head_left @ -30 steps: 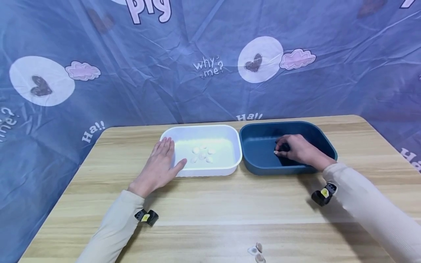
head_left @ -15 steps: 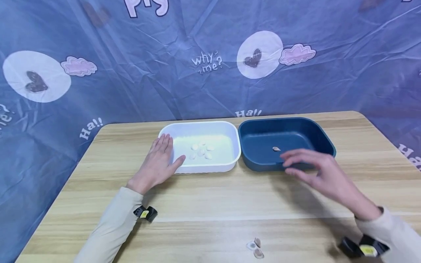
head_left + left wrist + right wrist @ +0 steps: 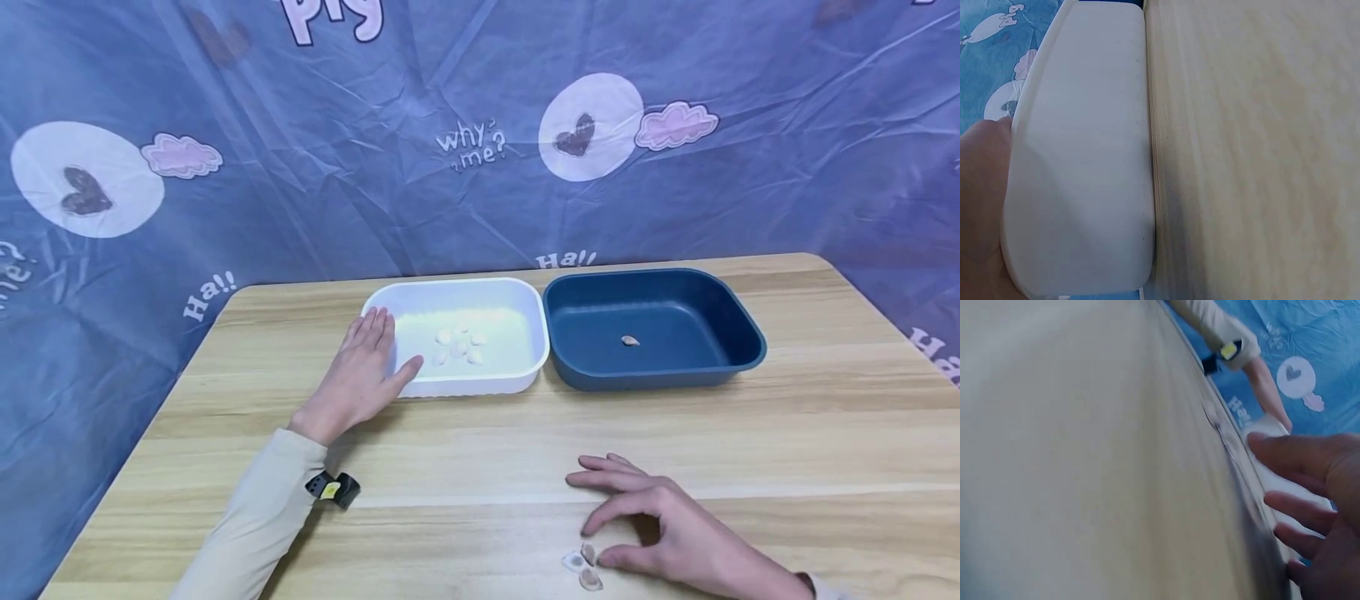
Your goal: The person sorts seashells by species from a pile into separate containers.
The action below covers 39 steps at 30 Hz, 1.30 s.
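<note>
Pale wood-grain table point(image 3: 480, 467), rounded at both far corners. Carries a white tray point(image 3: 472, 387) near the far edge and, just beside it to the right, a dark blue tray point(image 3: 652, 381) of much the same shape. Well nearer the viewer, bears three small shells point(image 3: 590, 579) in one tight cluster, perhaps touching one another, too small to tell for certain.

Left hand point(image 3: 984, 212) touches white bin point(image 3: 1085, 150); wooden tabletop point(image 3: 1260, 150) alongside; blue cloth point(image 3: 985, 53) beyond.
</note>
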Tool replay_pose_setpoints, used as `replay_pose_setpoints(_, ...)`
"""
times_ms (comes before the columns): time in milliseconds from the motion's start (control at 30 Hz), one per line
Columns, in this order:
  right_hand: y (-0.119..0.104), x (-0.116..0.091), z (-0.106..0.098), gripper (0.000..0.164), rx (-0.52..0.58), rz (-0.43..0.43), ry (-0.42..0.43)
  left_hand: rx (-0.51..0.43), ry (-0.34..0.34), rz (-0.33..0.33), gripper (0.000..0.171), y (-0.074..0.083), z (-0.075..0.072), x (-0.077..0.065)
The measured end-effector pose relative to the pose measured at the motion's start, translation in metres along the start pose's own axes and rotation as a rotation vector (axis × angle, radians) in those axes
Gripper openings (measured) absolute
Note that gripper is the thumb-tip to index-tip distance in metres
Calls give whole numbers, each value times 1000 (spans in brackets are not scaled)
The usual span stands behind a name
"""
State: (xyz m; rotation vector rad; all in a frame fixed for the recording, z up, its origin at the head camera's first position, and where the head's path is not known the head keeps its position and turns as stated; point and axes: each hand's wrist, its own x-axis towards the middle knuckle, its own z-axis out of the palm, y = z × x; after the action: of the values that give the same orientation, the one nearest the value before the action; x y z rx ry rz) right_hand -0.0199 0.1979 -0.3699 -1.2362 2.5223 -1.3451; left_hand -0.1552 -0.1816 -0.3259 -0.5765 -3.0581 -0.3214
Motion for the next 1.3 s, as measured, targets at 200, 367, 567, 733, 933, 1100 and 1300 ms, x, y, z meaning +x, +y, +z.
replay_pose_setpoints(200,1,-4,11,25,-15,19,26,-6,-3,-6,84,0,-1,-1)
replay_pose_setpoints(367,1,-6,18,25,-21,17,62,-1,0,-3,84,-1,-1,-1)
replay_pose_setpoints(567,-2,-5,21,23,-64,47,98,8,5,-2,84,-1,0,0)
replay_pose_setpoints(733,-4,-4,23,26,-114,37,134,9,9,1,83,-1,0,0)
replay_pose_setpoints(933,-4,-2,21,27,-132,81,189,9,17,8,84,-1,-1,2)
replay_pose_setpoints(1100,-2,2,20,31,-115,65,189,4,30,9,85,-2,0,2)
replay_pose_setpoints(1300,8,18,20,38,-197,28,212,2,35,11,84,-3,3,1)
